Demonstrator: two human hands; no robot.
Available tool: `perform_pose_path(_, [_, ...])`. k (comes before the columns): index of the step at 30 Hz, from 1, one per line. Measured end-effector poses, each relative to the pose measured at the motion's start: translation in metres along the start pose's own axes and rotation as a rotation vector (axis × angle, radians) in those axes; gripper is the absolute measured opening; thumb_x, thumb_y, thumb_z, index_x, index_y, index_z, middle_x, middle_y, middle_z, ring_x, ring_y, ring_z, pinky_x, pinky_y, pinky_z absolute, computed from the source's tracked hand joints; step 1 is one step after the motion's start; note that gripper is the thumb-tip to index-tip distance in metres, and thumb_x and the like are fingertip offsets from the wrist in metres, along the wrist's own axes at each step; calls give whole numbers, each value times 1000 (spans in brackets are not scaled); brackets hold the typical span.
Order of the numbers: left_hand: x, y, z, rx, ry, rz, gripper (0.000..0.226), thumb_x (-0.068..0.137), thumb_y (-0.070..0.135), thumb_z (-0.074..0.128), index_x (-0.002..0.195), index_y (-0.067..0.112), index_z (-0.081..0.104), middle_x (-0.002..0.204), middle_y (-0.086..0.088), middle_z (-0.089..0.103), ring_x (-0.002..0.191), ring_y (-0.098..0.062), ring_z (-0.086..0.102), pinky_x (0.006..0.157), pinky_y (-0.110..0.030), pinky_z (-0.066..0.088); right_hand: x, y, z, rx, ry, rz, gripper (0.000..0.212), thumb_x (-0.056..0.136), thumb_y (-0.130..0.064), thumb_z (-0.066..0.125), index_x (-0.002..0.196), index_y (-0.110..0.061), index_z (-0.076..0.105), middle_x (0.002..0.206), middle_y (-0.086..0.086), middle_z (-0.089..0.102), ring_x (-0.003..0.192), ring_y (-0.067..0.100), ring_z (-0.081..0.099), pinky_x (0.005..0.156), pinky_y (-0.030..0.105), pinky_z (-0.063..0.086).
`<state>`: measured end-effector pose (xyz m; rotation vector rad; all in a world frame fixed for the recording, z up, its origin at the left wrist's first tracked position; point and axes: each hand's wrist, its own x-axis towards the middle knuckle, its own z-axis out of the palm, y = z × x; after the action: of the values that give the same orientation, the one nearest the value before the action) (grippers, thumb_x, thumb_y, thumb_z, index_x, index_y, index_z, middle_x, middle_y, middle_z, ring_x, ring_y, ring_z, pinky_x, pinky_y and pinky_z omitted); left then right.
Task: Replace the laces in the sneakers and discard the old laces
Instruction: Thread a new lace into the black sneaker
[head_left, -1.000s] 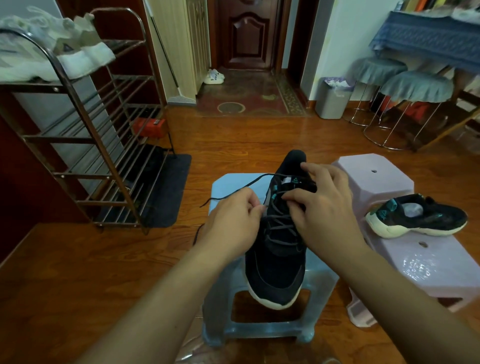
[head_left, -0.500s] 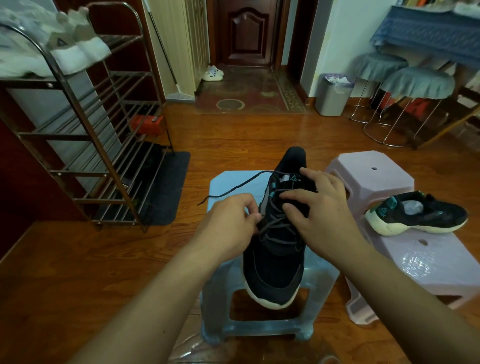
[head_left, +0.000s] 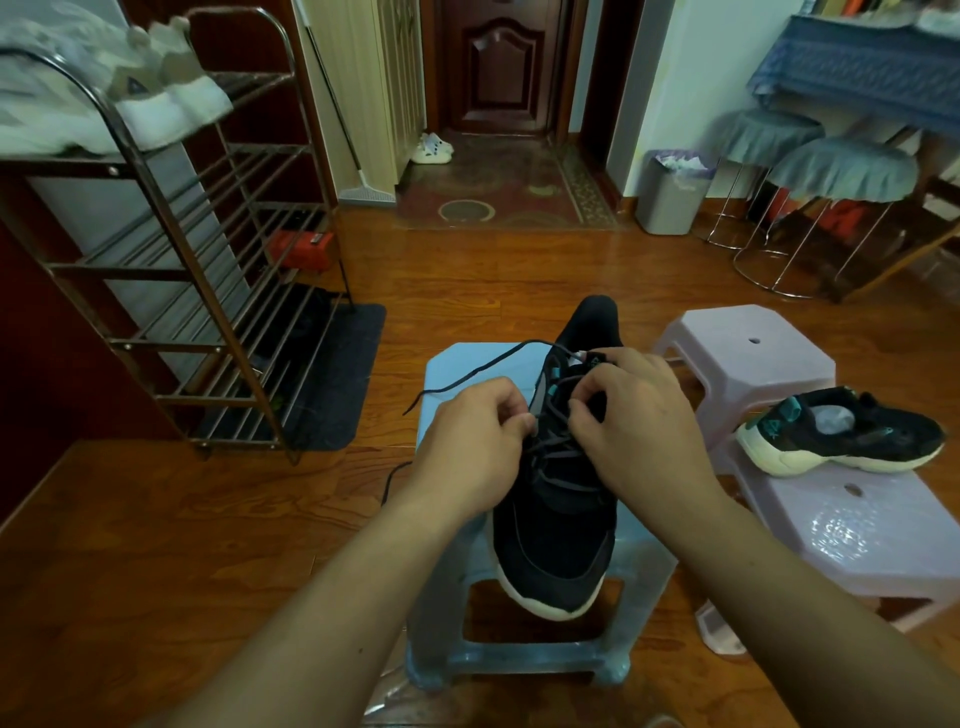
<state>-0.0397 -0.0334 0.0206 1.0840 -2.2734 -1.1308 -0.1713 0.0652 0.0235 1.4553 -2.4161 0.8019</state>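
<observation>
While sneaker (head_left: 553, 525) stays on stool (head_left: 457, 366), right hand (head_left: 641, 415) now curled, pinching lace (head_left: 563, 441); left hand (head_left: 475, 441) keeps pinch grip.

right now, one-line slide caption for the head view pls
Both hands, left and right, pinch the dark lace on a black white-soled sneaker atop a pale blue plastic stool.

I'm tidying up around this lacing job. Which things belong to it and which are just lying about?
In use: black sneaker on blue stool, lace, second sneaker, bin.
Lying about: shoe rack, white slippers, covered stools.
</observation>
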Motion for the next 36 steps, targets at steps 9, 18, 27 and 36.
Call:
perform_pose_path(9, [9,5,4,43,21,2,15,97,27,66,82,24,64,85,6,68,83,-17,63,80,-41,56,2,2,1,82,-71,117,18,92,-16,68,105,-21,80,136,4,57,130,26,38,97,15,15])
perform_pose_path(18, [15,0,1,-31,-28,18,17,98,26,67,82,24,68,106,6,70,102,-15,63,89,-32,49,4,-2,-2,125,-129,201,16,92,-26,70,104,-28,79,139,1,49,133,22,30,97,19,15])
perform_pose_path(27, [18,7,0,-46,-71,-6,9,99,23,68,92,21,74,100,5,68,89,-12,63,74,-25,49,4,-5,-4,125,-155,219,17,92,-27,71,108,-27,79,144,2,44,134,21,25,98,20,15])
perform_pose_path(36, [16,-10,7,-421,-132,-89,6,97,19,69,93,16,73,90,5,68,54,1,53,57,-15,45,7,-9,-4,71,-209,208,12,93,-31,70,101,-28,79,142,1,45,130,24,27,98,27,24])
